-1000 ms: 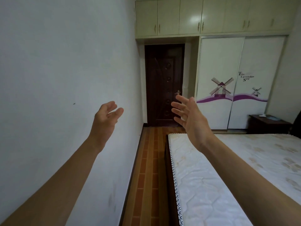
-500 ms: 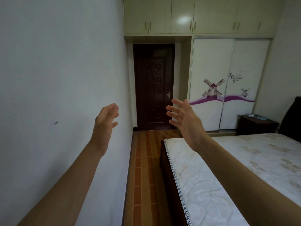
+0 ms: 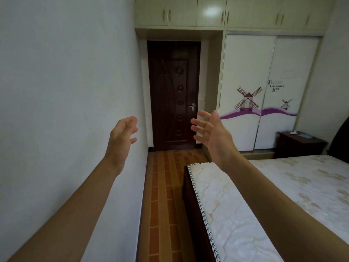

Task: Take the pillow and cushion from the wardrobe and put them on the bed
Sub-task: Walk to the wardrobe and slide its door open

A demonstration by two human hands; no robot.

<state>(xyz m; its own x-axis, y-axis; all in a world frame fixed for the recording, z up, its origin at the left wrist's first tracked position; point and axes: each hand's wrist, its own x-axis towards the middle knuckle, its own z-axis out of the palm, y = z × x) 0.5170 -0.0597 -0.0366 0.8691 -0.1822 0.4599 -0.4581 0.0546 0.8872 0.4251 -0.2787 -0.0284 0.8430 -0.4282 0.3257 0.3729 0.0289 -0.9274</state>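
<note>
The wardrobe stands at the far end of the room, its two white sliding doors with a windmill picture both closed. No pillow or cushion is visible. The bed with a bare white quilted mattress fills the lower right. My left hand is raised in front of the left wall, fingers apart and holding nothing. My right hand is held up over the bed's near corner, fingers spread, palm facing left, holding nothing.
A dark wooden door closes the end of a narrow brown-tiled aisle between the left wall and the bed. Upper cupboards run above. A dark bedside table stands right of the wardrobe.
The view has shifted down and forward along the aisle, so the door and wardrobe look nearer. Both hands stay raised and open, a little lower in the frame.
</note>
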